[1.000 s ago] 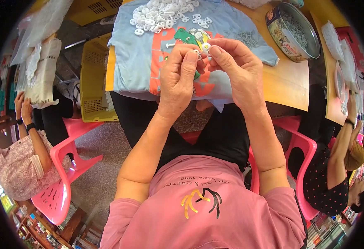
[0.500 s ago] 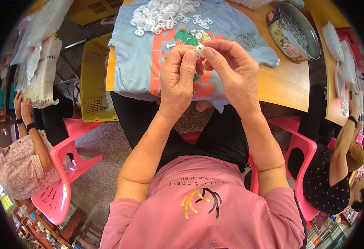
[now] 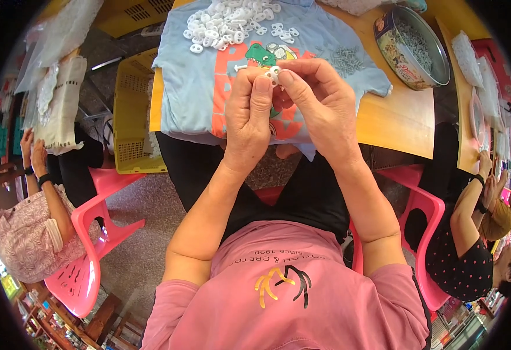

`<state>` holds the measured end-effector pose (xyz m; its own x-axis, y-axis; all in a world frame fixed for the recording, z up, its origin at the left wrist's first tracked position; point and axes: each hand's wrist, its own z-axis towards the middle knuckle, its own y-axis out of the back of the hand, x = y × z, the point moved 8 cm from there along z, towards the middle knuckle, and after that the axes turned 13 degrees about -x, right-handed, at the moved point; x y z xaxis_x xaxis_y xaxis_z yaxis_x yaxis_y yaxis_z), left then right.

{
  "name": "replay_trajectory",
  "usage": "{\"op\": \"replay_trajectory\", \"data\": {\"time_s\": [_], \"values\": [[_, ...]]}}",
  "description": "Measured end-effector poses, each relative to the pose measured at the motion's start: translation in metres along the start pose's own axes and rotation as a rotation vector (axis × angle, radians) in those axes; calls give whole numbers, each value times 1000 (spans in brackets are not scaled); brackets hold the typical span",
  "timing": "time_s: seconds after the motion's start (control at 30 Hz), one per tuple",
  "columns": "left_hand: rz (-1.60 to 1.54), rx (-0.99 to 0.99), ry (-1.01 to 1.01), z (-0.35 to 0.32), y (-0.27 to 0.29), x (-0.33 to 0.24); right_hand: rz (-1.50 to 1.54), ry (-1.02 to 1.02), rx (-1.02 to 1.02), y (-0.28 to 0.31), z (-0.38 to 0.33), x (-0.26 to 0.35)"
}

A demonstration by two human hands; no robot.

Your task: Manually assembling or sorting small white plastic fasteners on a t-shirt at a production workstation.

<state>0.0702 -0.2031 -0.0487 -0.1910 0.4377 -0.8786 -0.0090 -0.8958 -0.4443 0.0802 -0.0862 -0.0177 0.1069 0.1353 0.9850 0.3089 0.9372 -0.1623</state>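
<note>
Over the near part of the cloth, both hands meet at one small white two-holed plastic piece (image 3: 274,74). My left hand (image 3: 248,116) pinches its left side between thumb and bent forefinger. From the right, the thumb and fingertips of my right hand (image 3: 325,105) close on the same piece. A short white pin-like part (image 3: 240,67) shows beside my left forefinger; whether it is held or lies on the cloth I cannot tell. Farther off, a heap of similar white plastic pieces (image 3: 226,23) lies on a light blue T-shirt (image 3: 179,87) spread over the table.
Loose screws (image 3: 347,60) lie on the shirt's right side. A round tin (image 3: 404,55) full of screws stands on the wooden table (image 3: 398,125) at right. A yellow crate (image 3: 130,116) is at left. Seated people (image 3: 34,233) work on both sides, with pink chairs (image 3: 86,251) near.
Both hands have shifted slightly, the right one a little to the left. The white piece has turned so its two holes show. At right, the person's arms have moved back nearer their body.
</note>
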Motion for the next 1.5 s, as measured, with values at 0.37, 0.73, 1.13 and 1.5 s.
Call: {"op": "replay_trajectory", "data": {"time_s": [0.37,0.73,1.13,1.5], "values": [[68,58,-68,-2,1,4,28,-107,50,3,2,-2],[15,175,-71,-1,-12,-3,125,-189,120,-5,-9,-8],[-7,186,-97,-3,-8,-6,156,-65,106,-8,-14,-6],[-61,215,-142,-6,-8,-7,188,-28,24,-10,-28,-5]]}}
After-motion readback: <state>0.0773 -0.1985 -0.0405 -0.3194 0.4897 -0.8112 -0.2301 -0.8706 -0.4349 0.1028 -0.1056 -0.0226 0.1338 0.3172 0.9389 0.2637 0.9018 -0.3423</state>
